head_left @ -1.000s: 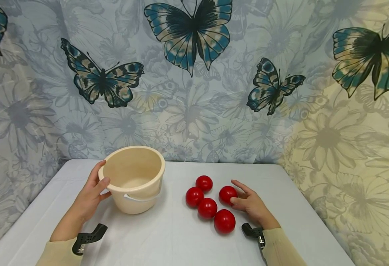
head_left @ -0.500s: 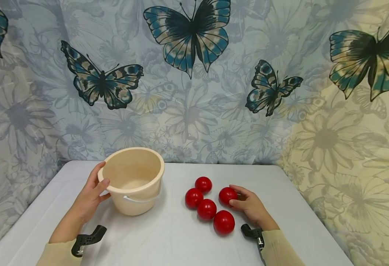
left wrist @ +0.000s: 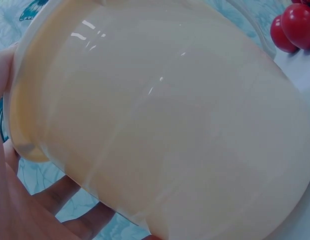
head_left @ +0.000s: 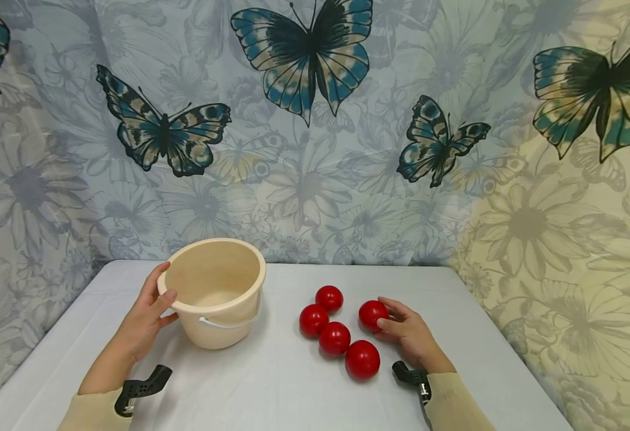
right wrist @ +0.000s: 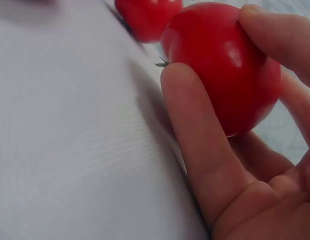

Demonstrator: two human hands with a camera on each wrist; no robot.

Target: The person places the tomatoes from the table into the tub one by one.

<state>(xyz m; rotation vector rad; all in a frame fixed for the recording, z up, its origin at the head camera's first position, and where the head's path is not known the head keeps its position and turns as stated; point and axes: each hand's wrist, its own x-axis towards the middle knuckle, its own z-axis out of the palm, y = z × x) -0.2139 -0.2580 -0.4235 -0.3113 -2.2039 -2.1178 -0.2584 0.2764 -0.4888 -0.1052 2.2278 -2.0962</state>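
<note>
A cream plastic bucket (head_left: pixel 215 328) with a thin white handle stands on the left of the table, its visible inside bare. My left hand (head_left: pixel 144 320) grips its rim from the left, thumb over the edge and fingers along the outer wall (left wrist: pixel 170 120). On the right, my right hand (head_left: pixel 413 338) holds a red tomato (head_left: pixel 371 315) between thumb and fingers. The right wrist view shows this tomato (right wrist: pixel 225 70) close over the white surface, with a bit of green stem at its lower side.
Several more red tomatoes lie close together mid-table: one at the back (head_left: pixel 329 299), others nearer, and the front tomato (head_left: pixel 362 360) closest to me. The white-covered table (head_left: pixel 272 395) ends at a butterfly-print cloth backdrop (head_left: pixel 304 197). Each wrist wears a black camera mount (head_left: pixel 144 388).
My right fingers have closed round the tomato, and it has shifted slightly right, away from the other tomatoes. My left hand and the bucket have stayed in place.
</note>
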